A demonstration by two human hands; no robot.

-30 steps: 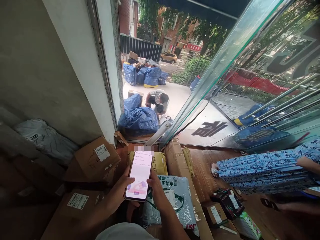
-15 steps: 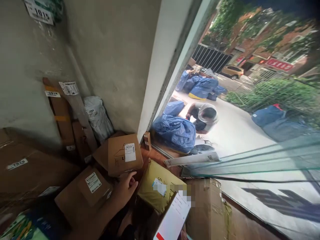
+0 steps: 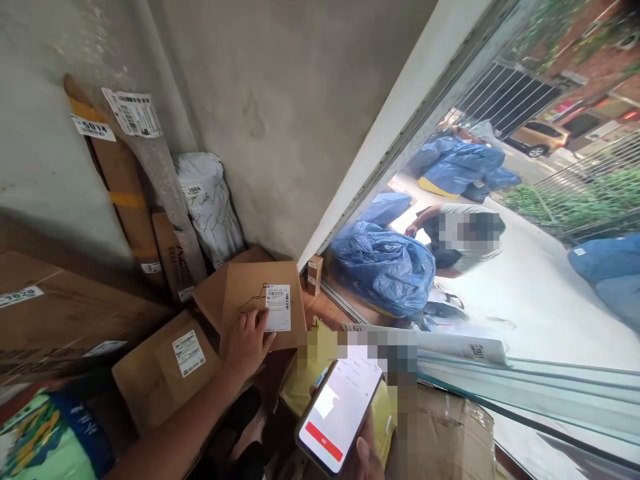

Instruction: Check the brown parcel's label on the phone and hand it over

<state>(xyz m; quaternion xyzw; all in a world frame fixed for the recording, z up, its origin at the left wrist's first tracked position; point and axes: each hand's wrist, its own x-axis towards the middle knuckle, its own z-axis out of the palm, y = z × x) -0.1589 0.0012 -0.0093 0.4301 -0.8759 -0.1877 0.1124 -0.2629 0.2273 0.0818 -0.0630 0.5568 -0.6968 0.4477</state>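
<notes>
My left hand (image 3: 247,342) rests with spread fingers on a cardboard box (image 3: 250,300) that leans tilted in the corner, its fingertips beside the box's white shipping label (image 3: 278,307). My right hand (image 3: 367,457), only partly visible at the bottom edge, holds a smartphone (image 3: 340,413) with a lit white screen and a red bar. Below the phone lies a yellow padded parcel (image 3: 313,360).
Another labelled box (image 3: 165,370) sits left of my left arm. Tall flat cartons (image 3: 125,187) and a white wrapped parcel (image 3: 210,207) lean on the wall. A large box (image 3: 445,433) lies bottom right. Outside the glass, a crouching person (image 3: 460,240) works by blue sacks (image 3: 385,267).
My view swung left and down to the corner pile. My left hand let go of the phone and reached onto the tilted box; my right hand alone now holds the phone.
</notes>
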